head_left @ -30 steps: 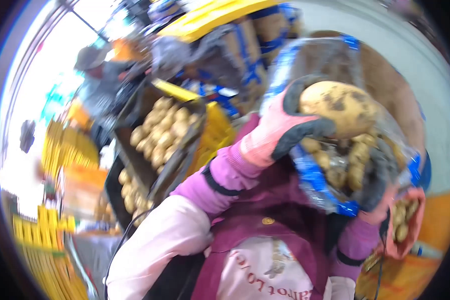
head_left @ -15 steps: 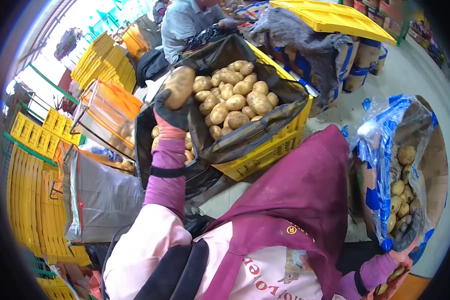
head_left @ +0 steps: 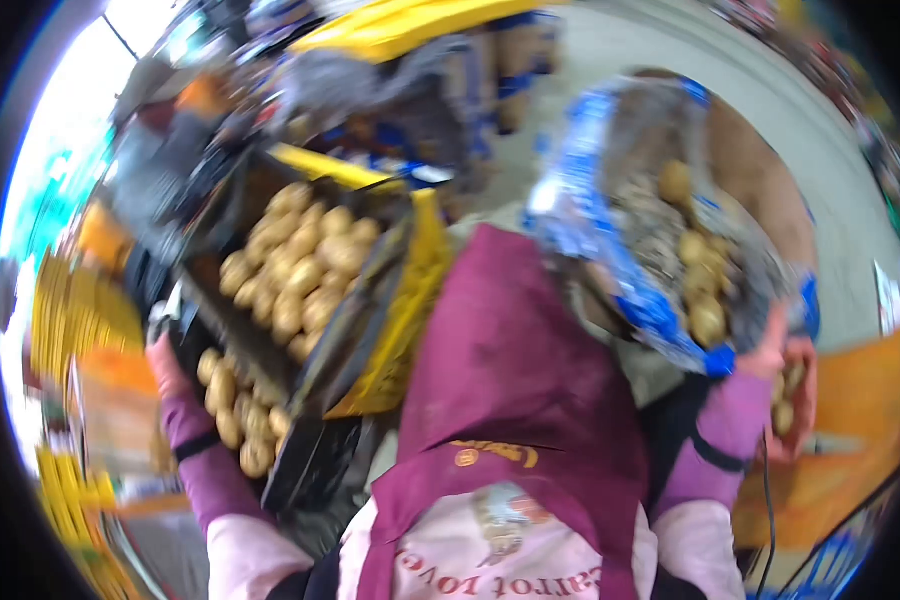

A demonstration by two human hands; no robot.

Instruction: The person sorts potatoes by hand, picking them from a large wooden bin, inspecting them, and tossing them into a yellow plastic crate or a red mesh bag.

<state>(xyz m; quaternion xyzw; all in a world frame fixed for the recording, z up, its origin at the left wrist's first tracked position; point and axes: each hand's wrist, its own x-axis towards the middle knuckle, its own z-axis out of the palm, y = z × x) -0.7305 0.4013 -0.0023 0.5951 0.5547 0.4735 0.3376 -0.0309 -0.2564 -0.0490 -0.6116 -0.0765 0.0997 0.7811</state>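
Observation:
My left hand [head_left: 166, 328], in a dark glove and blurred by motion, is at the left edge of a black-lined compartment of potatoes [head_left: 228, 410]. Its fingers are too smeared to show a grip. Beside that compartment, a yellow crate [head_left: 410, 330] with a dark liner bears a heap of pale brown potatoes [head_left: 300, 275]. On the right, my right hand [head_left: 763, 300] reaches into the near side of a cardboard box [head_left: 750, 150] lined with clear and blue plastic. Several potatoes [head_left: 705, 285] lie in the box. The right glove blends into the plastic, hiding its fingers.
Another person [head_left: 165, 180] in grey is at the upper left beyond the crate. A yellow crate lid [head_left: 390, 30] rests over covered boxes at the back. Yellow crates [head_left: 80, 320] are stacked at far left. A pink bag of potatoes [head_left: 798, 400] hangs near my right forearm.
My view has swung right, toward the cardboard box. My left hand, which held a large potato over the crates, has lowered to the left; that potato no longer shows clearly in it.

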